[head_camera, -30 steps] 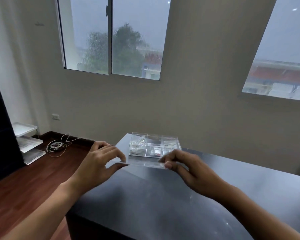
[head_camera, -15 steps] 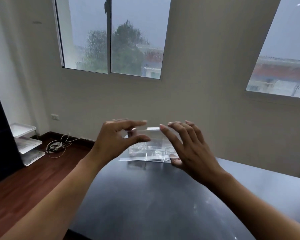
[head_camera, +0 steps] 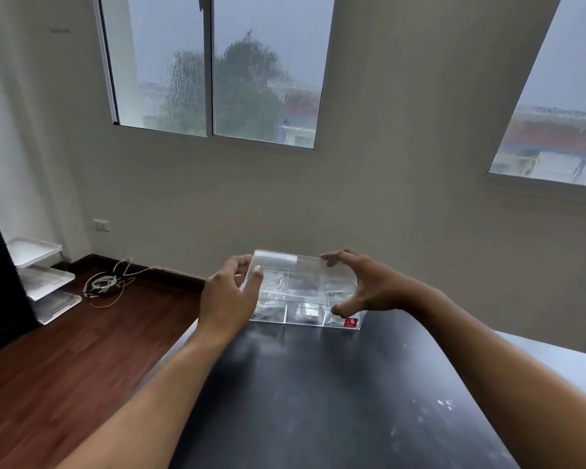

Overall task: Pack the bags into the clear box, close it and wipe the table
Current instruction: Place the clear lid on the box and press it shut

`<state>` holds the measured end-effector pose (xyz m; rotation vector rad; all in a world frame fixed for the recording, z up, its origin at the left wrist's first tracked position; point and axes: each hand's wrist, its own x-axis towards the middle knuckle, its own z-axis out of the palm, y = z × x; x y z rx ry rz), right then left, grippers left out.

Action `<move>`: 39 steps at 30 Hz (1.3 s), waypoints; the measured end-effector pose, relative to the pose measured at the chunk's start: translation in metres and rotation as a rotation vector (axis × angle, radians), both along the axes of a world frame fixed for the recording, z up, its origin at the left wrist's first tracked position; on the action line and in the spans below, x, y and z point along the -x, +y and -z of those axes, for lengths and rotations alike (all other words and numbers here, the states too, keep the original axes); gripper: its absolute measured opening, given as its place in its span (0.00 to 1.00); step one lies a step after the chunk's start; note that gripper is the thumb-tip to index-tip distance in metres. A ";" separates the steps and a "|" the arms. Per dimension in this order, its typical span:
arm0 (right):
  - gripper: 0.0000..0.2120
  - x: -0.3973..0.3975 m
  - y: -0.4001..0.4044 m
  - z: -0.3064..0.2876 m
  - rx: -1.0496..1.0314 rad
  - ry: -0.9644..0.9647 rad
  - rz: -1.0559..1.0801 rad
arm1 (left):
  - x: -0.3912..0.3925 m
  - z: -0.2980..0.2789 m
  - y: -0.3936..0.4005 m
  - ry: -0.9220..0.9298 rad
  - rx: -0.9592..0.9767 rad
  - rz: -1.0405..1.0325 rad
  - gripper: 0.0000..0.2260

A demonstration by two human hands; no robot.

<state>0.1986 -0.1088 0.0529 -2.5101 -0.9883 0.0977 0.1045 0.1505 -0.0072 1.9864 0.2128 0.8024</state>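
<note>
The left hand [head_camera: 229,299] and right hand [head_camera: 369,286] are gripping the clear lid [head_camera: 301,272] by its ends, holding it tilted over the clear box [head_camera: 318,316] sitting packed with bags on the dark table [head_camera: 318,401], so seating it squarely is probably coming next

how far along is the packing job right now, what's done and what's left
Done: bags sit in the clear box's compartments; none shows loose on the table. In hand: the left hand and right hand hold the clear lid over the box, not clearly seated. Left: closing it and wiping the table's pale smudges.
</note>
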 end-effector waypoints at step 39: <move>0.47 0.009 0.007 0.021 -0.075 0.214 0.071 | 0.006 0.010 0.017 0.057 0.104 0.014 0.07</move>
